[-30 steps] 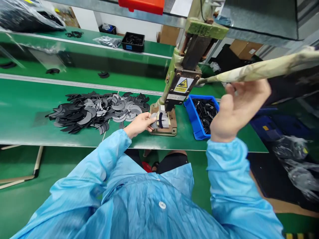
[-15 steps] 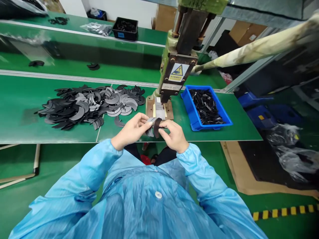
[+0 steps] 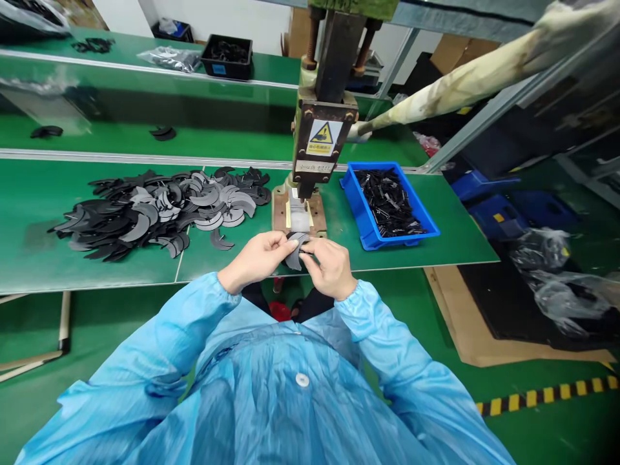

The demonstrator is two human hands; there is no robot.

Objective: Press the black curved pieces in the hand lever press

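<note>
My left hand point(image 3: 259, 259) is closed, pinching a grey crescent-shaped piece point(image 3: 293, 259) between thumb and fingers at the front of the press. From the other side, my right hand point(image 3: 330, 266) is closed in a pinch against the piece's right edge. A small black part shows at its fingertips, mostly hidden by the fingers. Just beyond the hands stands the press point(image 3: 323, 123), its ram above a metal fixture point(image 3: 299, 213). To the left lies a large heap of black and grey crescent-shaped pieces point(image 3: 138, 223), with one stray grey piece point(image 3: 221, 240) nearer my left hand.
A blue bin point(image 3: 426, 234) full of small black parts stands right of the press. Behind the green table point(image 3: 29, 265) are a black bin point(image 3: 227, 58) and a bagged bundle point(image 3: 172, 59). A wrapped lever point(image 3: 450, 74) reaches out at upper right.
The dark curved piece seen between my hands no longer shows, and the grey piece now faces up there. The view has shifted slightly, so the press and bins appear further left.
</note>
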